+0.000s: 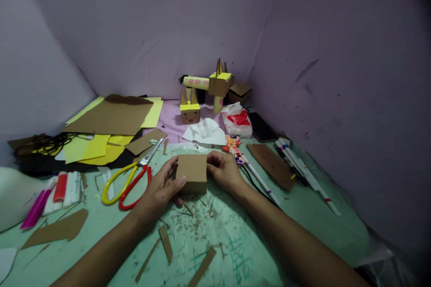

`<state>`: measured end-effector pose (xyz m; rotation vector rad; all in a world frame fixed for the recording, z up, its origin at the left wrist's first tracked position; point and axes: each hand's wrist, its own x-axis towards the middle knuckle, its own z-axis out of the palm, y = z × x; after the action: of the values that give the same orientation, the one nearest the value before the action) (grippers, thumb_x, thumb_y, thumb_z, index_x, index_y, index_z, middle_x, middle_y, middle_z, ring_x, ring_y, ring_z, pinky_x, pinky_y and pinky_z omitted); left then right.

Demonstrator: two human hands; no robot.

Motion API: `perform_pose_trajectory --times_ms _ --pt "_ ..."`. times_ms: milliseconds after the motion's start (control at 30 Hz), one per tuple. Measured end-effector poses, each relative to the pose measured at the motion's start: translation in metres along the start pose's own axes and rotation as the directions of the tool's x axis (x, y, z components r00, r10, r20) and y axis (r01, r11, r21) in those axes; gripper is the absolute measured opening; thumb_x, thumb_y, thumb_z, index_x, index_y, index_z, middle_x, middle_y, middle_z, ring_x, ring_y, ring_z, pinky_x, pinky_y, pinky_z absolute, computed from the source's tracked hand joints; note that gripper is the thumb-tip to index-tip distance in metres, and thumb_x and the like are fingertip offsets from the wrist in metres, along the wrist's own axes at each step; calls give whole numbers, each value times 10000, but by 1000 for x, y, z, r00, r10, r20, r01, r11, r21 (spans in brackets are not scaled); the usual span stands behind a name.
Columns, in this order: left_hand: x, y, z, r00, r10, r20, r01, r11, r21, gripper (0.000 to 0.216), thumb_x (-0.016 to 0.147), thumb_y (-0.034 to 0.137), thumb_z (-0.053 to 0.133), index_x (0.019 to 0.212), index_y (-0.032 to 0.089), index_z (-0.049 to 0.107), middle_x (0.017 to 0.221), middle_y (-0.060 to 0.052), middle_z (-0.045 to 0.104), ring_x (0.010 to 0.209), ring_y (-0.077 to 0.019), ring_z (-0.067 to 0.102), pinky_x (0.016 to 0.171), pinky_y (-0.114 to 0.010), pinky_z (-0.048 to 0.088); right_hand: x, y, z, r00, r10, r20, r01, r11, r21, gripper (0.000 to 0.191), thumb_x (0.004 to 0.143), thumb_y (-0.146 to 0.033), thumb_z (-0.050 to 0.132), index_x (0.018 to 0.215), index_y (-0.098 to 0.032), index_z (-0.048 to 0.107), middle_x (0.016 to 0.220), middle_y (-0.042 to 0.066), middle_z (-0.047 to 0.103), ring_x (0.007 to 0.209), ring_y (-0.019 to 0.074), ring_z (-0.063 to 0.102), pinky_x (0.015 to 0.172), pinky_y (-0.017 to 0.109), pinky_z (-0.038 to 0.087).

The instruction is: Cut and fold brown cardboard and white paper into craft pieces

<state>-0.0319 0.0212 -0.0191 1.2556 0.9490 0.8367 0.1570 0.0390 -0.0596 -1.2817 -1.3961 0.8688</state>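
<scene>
A small brown cardboard box (191, 169) is held between my two hands, just above or on the green table cover. My left hand (167, 184) grips its left side, with the thumb on the near left edge. The fingers of my right hand (224, 169) are closed at the box's far right corner; its fingertips are partly hidden behind the box. Scissors with yellow and red handles (136, 178) lie open just left of my left hand. Cardboard scraps (165, 244) and crumbs are scattered on the cover in front of the box.
Behind stand a cardboard animal head (190, 114) and a yellow tube figure (198, 82). Cardboard and yellow paper sheets (111, 116) pile up at back left; glue sticks (60, 187) lie below them. Markers (306, 170), a phone (261, 126) and a brown cardboard piece (272, 165) are at right.
</scene>
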Motion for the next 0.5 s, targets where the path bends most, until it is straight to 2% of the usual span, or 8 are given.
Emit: perform_pose_trajectory --times_ms 133,367,433,500 --pt "0 0 0 1000 -11 -11 11 1000 14 726 743 434 662 1353 180 362 1333 -171 427 763 -183 561 443 -230 510 0 1 1 1000 3 6 -3 1000 19 65 648 -129 615 661 -180 652 612 -5 632 621 153 567 595 266 451" --pt "-1 -5 -3 999 36 -9 -36 999 -6 713 737 439 670 1327 167 376 1291 -155 468 877 -234 564 449 -234 521 -3 -9 1 999 47 -9 -45 988 146 36 641 -156 645 664 -180 657 623 0 642 593 142 565 597 275 452" --pt "0 -5 -3 998 51 -26 -51 999 -17 690 737 425 677 1304 146 398 1244 -149 505 829 -207 575 459 -232 524 -6 -15 0 997 72 10 -73 975 210 36 643 -197 669 675 -182 661 631 0 652 588 138 573 598 274 464" --pt "1 -4 -4 997 54 -54 -55 998 -19 667 733 412 686 1271 124 418 1143 -131 556 677 -148 577 438 -226 505 -9 -21 -2 993 102 57 -114 953 280 104 653 -270 685 705 -181 673 626 -1 656 562 133 578 579 277 482"
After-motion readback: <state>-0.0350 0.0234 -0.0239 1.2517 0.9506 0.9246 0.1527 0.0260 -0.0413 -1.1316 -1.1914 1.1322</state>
